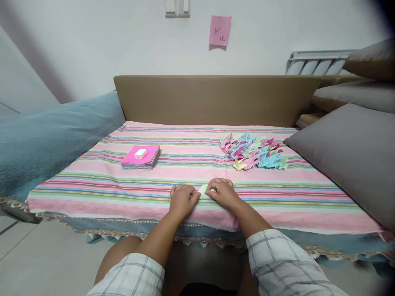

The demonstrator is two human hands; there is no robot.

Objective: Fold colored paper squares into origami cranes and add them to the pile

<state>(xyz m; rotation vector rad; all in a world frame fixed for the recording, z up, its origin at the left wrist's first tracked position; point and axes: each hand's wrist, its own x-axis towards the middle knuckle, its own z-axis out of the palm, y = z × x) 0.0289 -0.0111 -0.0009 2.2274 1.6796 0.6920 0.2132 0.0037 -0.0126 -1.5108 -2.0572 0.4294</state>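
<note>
A small piece of pale green folded paper (203, 190) lies between my two hands near the front edge of the striped cloth. My left hand (182, 199) pinches its left end between thumb and fingers. At its right end, my right hand (222, 190) is closed on the paper with thumb and forefinger, the fingers covering part of it. Beyond my right hand lies a cluster of folded paper cranes (254, 152) in pink, blue, green, purple and yellow. To the far left sits a stack of square paper (142, 158) with a pink top sheet.
A small white and pink block (140, 153) rests on the paper stack. Grey cushions (345, 152) are piled at the right, and a blue padded armrest (58, 135) bounds the left. A brown backrest (210, 98) stands behind the striped cloth (185, 142).
</note>
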